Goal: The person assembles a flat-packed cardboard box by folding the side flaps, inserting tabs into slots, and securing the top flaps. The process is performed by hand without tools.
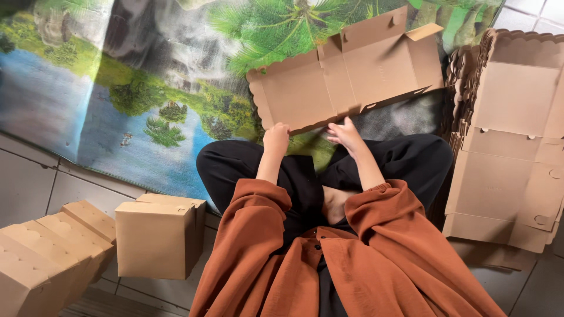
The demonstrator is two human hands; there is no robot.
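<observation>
A flat, unfolded brown cardboard box blank (346,76) with scalloped edges lies on the printed landscape mat in front of my crossed legs. My left hand (275,138) grips its near edge at the left, fingers curled over the cardboard. Near the middle of that same edge, my right hand (345,134) presses with fingers spread on the blank. One side flap at the far right stands partly raised. Rust-orange sleeves cover both forearms.
A stack of flat cardboard blanks (511,141) lies at the right. Folded brown boxes (155,238) and several more (47,252) stand on the tiled floor at the lower left. The landscape mat (117,88) covers the floor ahead.
</observation>
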